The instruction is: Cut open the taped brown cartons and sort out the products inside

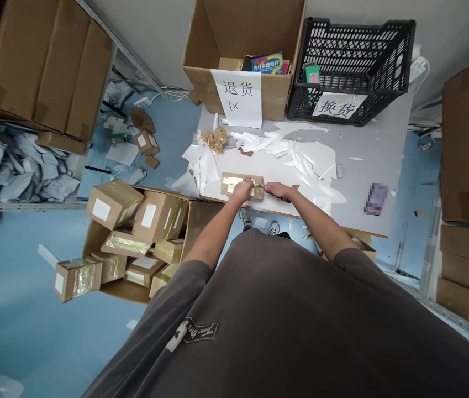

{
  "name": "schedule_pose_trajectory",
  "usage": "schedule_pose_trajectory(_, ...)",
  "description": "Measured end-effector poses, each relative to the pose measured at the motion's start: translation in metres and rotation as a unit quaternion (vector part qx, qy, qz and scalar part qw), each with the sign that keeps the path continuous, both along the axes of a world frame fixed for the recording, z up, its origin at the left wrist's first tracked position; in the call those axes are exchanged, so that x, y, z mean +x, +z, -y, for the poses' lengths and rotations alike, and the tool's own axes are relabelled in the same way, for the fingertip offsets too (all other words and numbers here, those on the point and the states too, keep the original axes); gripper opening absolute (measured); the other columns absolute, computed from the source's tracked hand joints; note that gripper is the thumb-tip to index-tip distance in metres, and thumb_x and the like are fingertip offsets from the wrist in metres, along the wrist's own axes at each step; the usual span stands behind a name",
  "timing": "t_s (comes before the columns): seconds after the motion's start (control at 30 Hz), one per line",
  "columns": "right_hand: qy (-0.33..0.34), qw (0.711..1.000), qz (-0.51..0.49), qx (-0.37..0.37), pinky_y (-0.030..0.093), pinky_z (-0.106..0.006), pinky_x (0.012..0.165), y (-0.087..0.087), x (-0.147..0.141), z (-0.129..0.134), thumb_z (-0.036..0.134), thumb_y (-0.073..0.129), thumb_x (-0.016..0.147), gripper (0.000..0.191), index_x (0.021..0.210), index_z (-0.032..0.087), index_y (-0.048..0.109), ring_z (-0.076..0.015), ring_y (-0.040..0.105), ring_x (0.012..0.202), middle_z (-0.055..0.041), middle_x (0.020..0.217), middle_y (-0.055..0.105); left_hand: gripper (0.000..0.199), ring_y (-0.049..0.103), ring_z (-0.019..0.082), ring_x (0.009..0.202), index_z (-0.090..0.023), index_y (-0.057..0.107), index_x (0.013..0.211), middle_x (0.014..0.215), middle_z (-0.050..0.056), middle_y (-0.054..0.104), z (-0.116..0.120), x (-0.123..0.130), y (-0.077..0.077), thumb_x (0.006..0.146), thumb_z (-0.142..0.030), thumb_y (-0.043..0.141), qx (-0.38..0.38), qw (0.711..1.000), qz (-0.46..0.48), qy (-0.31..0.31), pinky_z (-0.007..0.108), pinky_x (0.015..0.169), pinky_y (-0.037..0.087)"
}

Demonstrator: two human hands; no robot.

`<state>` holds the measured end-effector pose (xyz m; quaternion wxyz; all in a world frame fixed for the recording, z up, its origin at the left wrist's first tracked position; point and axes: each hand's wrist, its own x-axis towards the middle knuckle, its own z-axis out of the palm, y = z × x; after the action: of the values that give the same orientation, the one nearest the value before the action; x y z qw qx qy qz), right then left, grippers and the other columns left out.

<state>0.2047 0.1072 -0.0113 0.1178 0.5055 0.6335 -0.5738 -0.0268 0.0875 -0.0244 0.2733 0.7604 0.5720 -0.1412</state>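
A small cardboard box [228,179] with shiny tape lies near the front edge of the table. My left hand [243,188] rests on its top, fingers bent and pressed together; what they pinch, if anything, is too small to make out. At the box's right end my right hand [277,189] is wrapped round a red and black cutting tool [284,199], its tip at the taped top of the box. Torn white paper [259,142] and a crumpled ball of tape [216,139] lie behind the box.
Behind stand a large open carton [275,94] and a black crate [354,83], both with paper signs. A blurred purple object [376,199] lies on the table at right. A big carton [195,221] of taped boxes stands at left, shelves on both sides.
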Motion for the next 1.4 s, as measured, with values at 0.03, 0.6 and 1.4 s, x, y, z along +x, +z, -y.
schedule_pose_trajectory(0.03, -0.004, 1.000, -0.003, 0.006, 0.047, -0.027, 0.059, -0.001, 0.000, 0.002, 0.046, 0.044, 0.114, 0.029, 0.103, 0.024, 0.058, -0.0155, 0.054, 0.051, 0.0015, 0.074, 0.061, 0.083, 0.048, 0.041, 0.158, -0.018, 0.067, 0.134, 0.173, 0.023, 0.042, 0.000, 0.000, 0.000, 0.059, -0.003, 0.099, 0.000, 1.000, 0.000, 0.000, 0.044, 0.122, 0.052)
schedule_pose_trajectory(0.6, 0.033, 0.994, 0.040, 0.091, 0.054, -0.031, 0.076, -0.012, -0.004, 0.018, 0.040, 0.038, 0.115, 0.037, 0.121, 0.020, 0.068, -0.0243, 0.070, 0.079, -0.0108, 0.110, 0.079, 0.087, 0.046, 0.039, 0.160, -0.020, 0.063, 0.140, 0.176, 0.021, 0.040, 0.002, 0.001, 0.008, 0.062, -0.003, 0.097, 0.004, 0.999, -0.012, -0.052, 0.041, 0.123, 0.051)
schedule_pose_trajectory(1.4, -0.037, 0.995, 0.051, 0.073, 0.050, -0.030, 0.073, -0.005, 0.011, 0.051, 0.044, 0.037, 0.117, 0.035, 0.113, 0.020, 0.063, -0.0211, 0.066, 0.069, -0.0086, 0.098, 0.076, 0.094, 0.035, 0.041, 0.166, -0.015, 0.058, 0.149, 0.176, 0.024, 0.038, 0.005, 0.005, 0.015, 0.063, -0.003, 0.094, -0.011, 0.999, 0.014, -0.046, 0.047, 0.133, 0.040)
